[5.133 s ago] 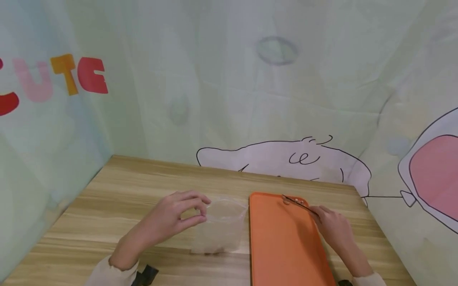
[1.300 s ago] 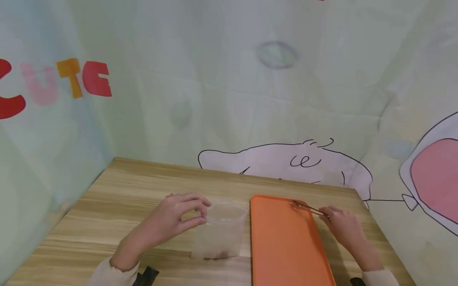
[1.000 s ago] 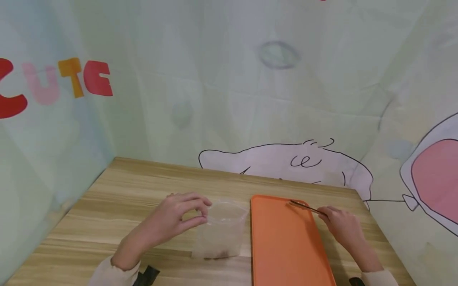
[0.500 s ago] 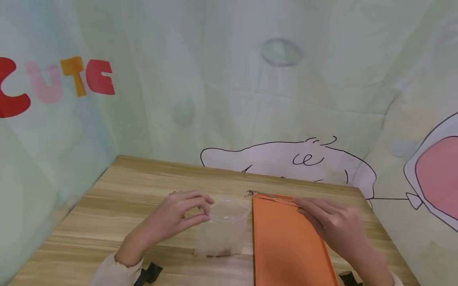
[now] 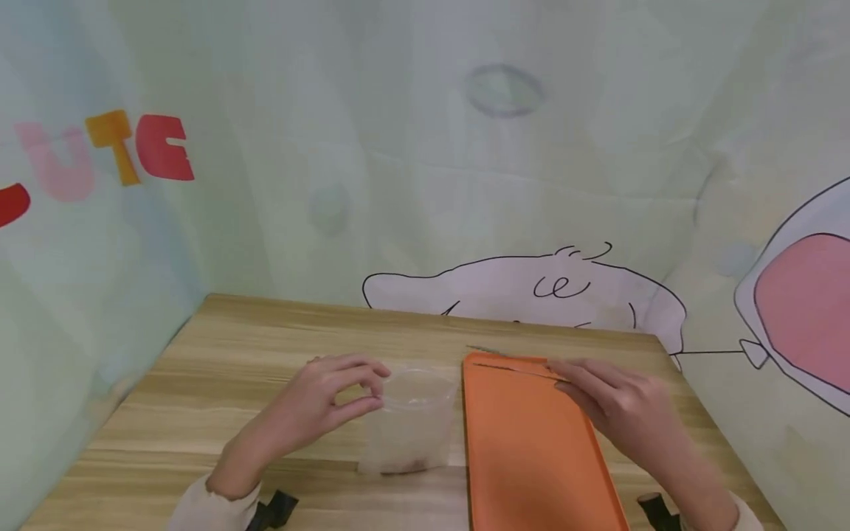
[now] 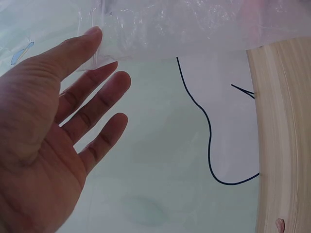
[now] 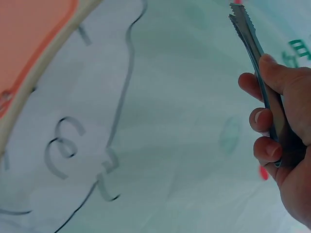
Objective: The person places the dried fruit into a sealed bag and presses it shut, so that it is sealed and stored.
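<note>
My left hand (image 5: 332,394) pinches the rim of a clear plastic bag (image 5: 412,428) between thumb and index finger; the left wrist view shows the other fingers stretched loosely. The bag stands mouth up on the table, with something small and dark at its bottom (image 5: 413,466). My right hand (image 5: 627,413) grips metal tongs (image 5: 521,372), fingers wrapped around the handle end. Their two arms are spread over the far end of an orange tray (image 5: 531,442), pointing left past its corner. In the right wrist view the serrated tong tips (image 7: 238,14) show nothing between them.
The wood-grain table (image 5: 265,332) ends at a printed cloth backdrop (image 5: 412,184) behind and at both sides. The tray lies just right of the bag. A small brownish curved piece (image 6: 280,224) shows against the table in the left wrist view.
My right hand has swung the tongs left from the tray's far right corner. A small dark thing at their tips half a second ago is gone from there, and the tongs have spread. Left hand unchanged.
</note>
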Tool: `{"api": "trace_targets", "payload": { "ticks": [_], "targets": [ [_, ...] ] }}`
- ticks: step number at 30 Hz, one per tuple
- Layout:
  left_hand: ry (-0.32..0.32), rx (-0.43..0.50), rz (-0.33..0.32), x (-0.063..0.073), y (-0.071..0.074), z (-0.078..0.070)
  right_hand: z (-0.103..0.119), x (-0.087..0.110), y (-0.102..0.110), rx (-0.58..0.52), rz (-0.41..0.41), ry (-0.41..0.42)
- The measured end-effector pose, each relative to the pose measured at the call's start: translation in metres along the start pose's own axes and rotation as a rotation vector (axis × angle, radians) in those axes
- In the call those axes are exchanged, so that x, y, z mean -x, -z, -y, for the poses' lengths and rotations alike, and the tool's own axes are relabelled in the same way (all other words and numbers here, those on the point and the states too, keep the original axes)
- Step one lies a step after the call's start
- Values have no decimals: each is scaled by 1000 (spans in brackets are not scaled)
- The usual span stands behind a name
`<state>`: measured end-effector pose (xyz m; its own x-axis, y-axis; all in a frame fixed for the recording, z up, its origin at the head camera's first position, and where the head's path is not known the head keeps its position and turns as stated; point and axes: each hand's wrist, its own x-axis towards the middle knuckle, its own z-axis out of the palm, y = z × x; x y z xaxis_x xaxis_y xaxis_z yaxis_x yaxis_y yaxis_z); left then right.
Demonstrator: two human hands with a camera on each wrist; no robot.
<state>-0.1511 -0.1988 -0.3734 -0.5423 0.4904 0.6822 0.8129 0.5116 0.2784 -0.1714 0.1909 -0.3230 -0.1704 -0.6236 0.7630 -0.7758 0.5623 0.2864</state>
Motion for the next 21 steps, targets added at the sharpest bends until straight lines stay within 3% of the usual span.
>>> {"api": "trace_targets", "payload": {
  "ticks": [10, 15, 21],
  "targets": [
    [4, -13, -10, 3, 6, 2, -61, 73, -25, 132, 204, -179],
    [9, -1, -1, 2, 6, 2, -68, 106, -35, 188, 325, -293],
    [21, 18, 18, 1, 4, 1, -68, 122, -38, 195, 462, -431]
  ]
}}
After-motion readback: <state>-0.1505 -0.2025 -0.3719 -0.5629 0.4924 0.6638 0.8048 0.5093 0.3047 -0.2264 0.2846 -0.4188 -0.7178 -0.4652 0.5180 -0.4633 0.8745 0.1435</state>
